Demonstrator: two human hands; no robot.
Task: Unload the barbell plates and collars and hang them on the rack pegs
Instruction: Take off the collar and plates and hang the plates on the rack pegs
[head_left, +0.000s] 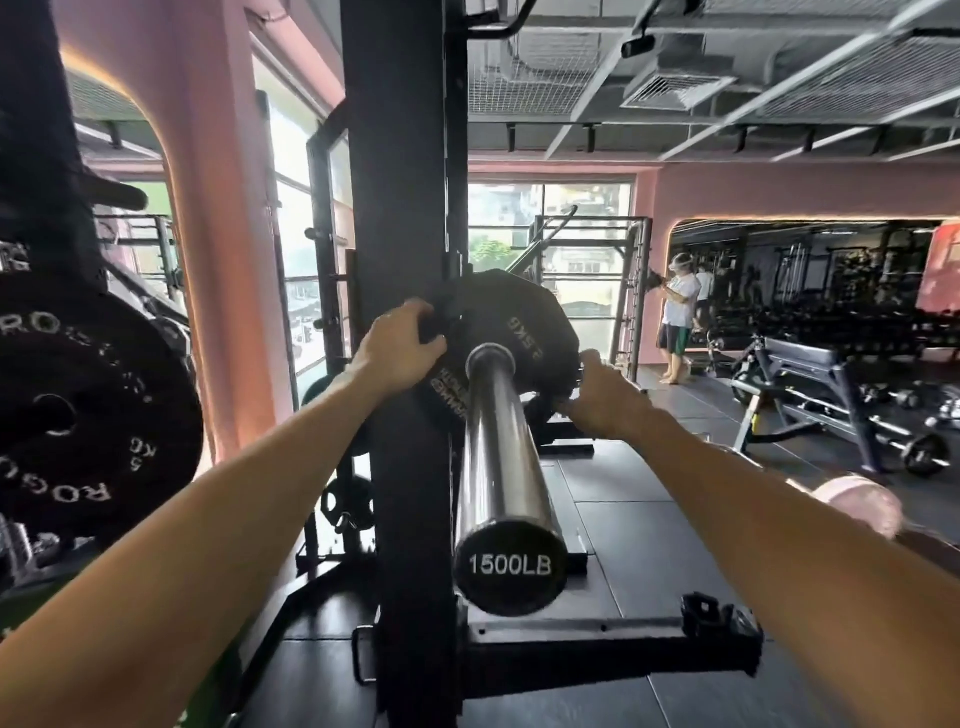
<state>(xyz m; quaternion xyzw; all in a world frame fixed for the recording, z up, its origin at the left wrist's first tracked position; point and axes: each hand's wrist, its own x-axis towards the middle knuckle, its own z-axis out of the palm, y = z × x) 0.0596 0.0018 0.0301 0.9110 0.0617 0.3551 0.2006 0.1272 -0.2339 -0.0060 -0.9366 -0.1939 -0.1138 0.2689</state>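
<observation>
A chrome barbell sleeve (491, 447) points toward me, its black end cap marked 1500LB. A small black plate (524, 327) marked 2.5KG sits on the sleeve near its inner end, beside the black rack upright (400, 208). My left hand (400, 345) grips the plate's upper left edge, fingers curled over it. My right hand (602, 395) grips the plate's lower right edge. A black collar (719, 621) lies on the rack's base bar at the lower right.
Large black Rogue plates (78, 415) hang on a peg at the left. A small plate (348, 501) hangs low on the rack. A person (678, 325) stands by the far windows. Benches and loaded bars (810, 395) fill the right side. Rubber floor tiles lie below.
</observation>
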